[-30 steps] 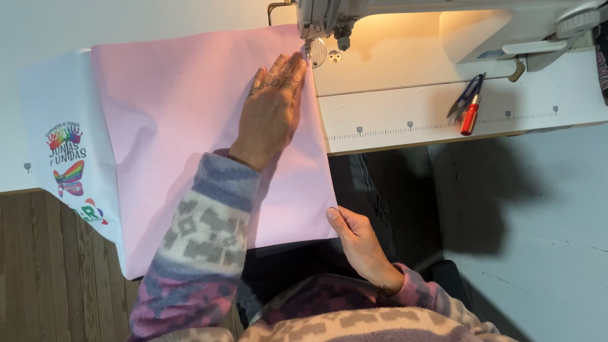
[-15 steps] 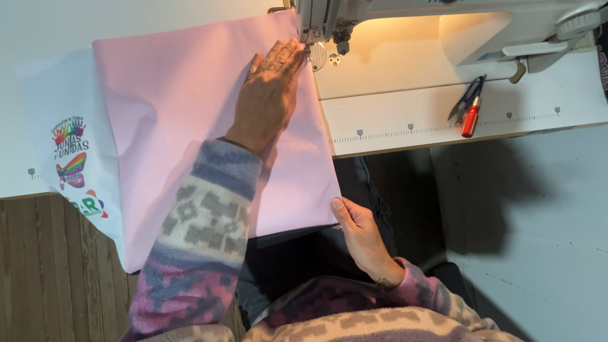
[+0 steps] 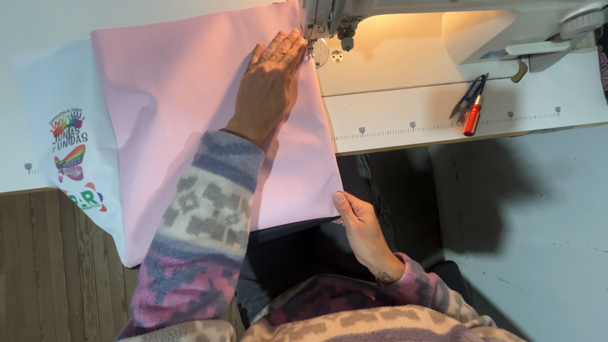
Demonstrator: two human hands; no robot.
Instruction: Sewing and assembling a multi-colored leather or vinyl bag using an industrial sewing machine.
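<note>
**Pink fabric fed along its right edge under the sewing machine**

Table surface (image 3: pixel 443 120), white with a printed ruler strip near its front edge, runs across the top of the view and ends in a straight front edge; below that edge on the right lies open pale floor, and at lower left wood planks show. Pink fabric (image 3: pixel 183 107) covers the left half of the table, its near end hanging over the front edge toward the lap. Its long right edge runs straight from the needle area down to the lower right corner. A white printed cloth (image 3: pixel 69 152) sticks out from under its left side.

The sewing machine (image 3: pixel 456 28) stands at top right, lit beneath its arm, with bare bed between the presser foot and a red-handled snipper (image 3: pixel 472 111) lying well to the right.

The left hand (image 3: pixel 269 85) lies flat and open on the fabric, fingertips just beside the presser foot. The right hand (image 3: pixel 361 231) pinches the lower right corner of the fabric, thumb on top, off the table edge.

Compared with half a second ago, the fabric sits slightly farther up toward the needle, both hands have travelled with it, and the snipper has stayed put.
</note>
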